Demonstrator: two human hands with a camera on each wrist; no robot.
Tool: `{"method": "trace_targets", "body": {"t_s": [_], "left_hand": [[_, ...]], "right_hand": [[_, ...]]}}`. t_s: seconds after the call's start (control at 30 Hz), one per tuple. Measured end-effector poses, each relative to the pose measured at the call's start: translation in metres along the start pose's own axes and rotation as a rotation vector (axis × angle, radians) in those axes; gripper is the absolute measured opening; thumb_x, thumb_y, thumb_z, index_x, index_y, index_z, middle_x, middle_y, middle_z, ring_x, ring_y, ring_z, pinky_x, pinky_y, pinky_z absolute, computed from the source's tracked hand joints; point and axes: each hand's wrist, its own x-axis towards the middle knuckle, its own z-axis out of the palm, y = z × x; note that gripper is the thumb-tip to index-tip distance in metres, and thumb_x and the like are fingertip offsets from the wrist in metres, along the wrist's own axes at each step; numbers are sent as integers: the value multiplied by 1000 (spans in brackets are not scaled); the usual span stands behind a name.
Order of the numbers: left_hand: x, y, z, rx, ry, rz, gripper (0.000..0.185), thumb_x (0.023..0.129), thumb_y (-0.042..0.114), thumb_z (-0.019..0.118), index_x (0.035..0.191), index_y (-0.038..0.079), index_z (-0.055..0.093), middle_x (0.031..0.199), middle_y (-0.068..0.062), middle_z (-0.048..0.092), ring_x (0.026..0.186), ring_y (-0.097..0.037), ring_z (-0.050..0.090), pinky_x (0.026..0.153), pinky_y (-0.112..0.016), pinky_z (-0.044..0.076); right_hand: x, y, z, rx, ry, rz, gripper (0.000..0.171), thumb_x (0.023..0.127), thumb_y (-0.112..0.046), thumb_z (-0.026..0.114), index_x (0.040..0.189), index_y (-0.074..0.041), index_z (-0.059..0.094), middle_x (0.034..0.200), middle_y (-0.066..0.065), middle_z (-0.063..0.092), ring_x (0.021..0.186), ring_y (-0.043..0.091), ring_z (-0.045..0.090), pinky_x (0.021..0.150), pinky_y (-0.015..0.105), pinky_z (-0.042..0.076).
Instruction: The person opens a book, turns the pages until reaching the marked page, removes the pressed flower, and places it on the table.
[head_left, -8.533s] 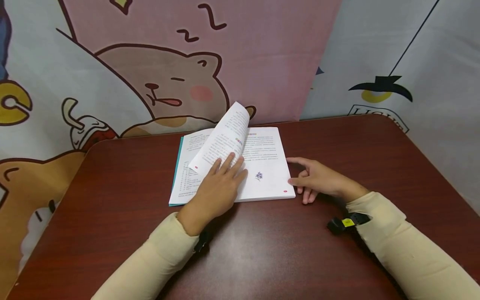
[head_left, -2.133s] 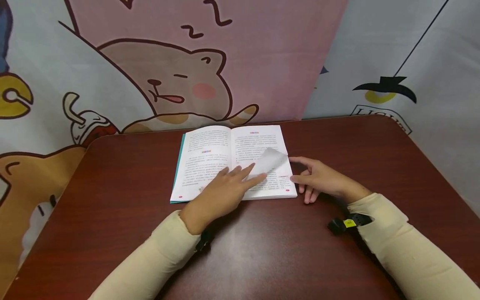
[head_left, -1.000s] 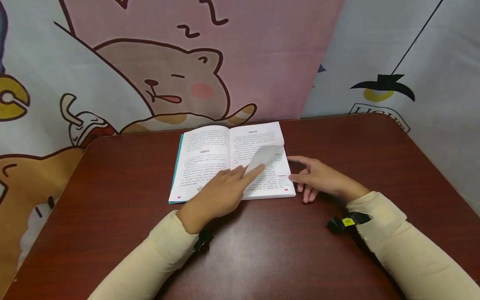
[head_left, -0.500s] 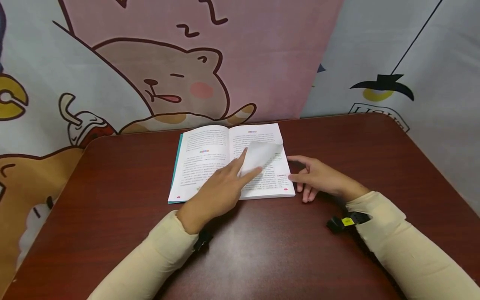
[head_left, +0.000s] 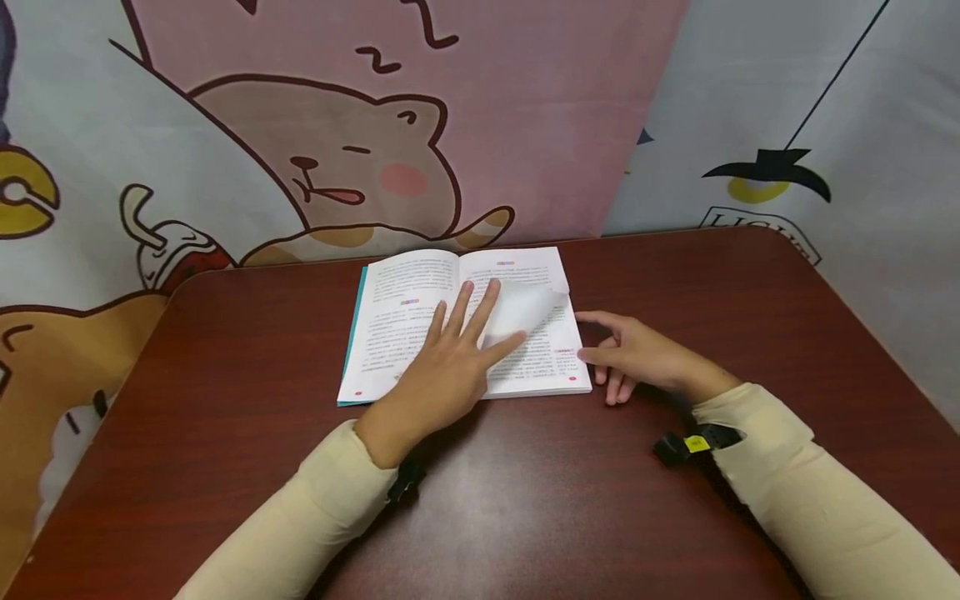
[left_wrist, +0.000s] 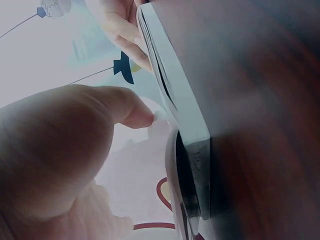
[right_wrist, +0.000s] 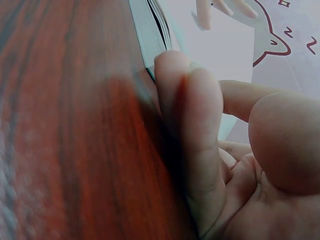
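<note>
Brown tbl (head_left: 480, 508) bears open bk (head_left: 405, 333), white printed pgs (head_left: 528, 367), teal cvr (head_left: 359, 292).

Indoor table (head_left: 750, 333) against a printed wall covering (head_left: 562, 125); type of premises not determined.
The table, wood-grained and round-cornered, is placed close against the covering, which is slightly creased and printed with a sleeping cartoon bear (head_left: 337, 167) and a hanging lamp (head_left: 765, 171). An open book (head_left: 405, 333) is laid on the table. Home, classroom or studio cannot be told apart.
</note>
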Motion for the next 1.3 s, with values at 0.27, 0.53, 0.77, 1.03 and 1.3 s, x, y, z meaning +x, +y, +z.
{"method": "trace_targets", "body": {"t_s": [0.27,0.53,0.77,1.03,1.3], "left_hand": [[-1,2,0,39,0,7,59,92,14,60,147,31,51,169,-10,9,156,-36,7,120,-65,17],[-1,1,2,96,75,-36,57,92,17,61,148,22,50,167,-15,17,149,-44,29,123,-59,14],[-1,1,1,95,35,-38,60,94,20,59,152,17,44,166,-20,17,154,-38,17,124,-56,11],[2,1,1,139,133,5,60,91,20,59,150,20,47,166,-14,23,145,-42,38,121,-63,13],[1,3,-4,254,159,-157,63,82,26,73,142,23,55,164,-16,28,149,-53,18,113,-74,17]], "right_hand": [[0,2,0,6,1,4,76,98,-22,64,159,-16,19,72,13,61,50,25,68,49,43,57],[0,1,0,4,2,3,76,98,-21,64,159,-17,19,72,13,61,50,25,68,49,43,57],[0,2,-1,1,0,2,75,99,-22,63,159,-17,19,72,13,61,50,25,68,49,43,57],[1,4,-1,2,7,15,73,99,-22,63,158,-18,21,72,12,62,51,25,68,50,44,58],[1,3,-1,2,0,10,74,99,-23,63,159,-17,20,72,13,62,51,25,68,50,44,58]]}}
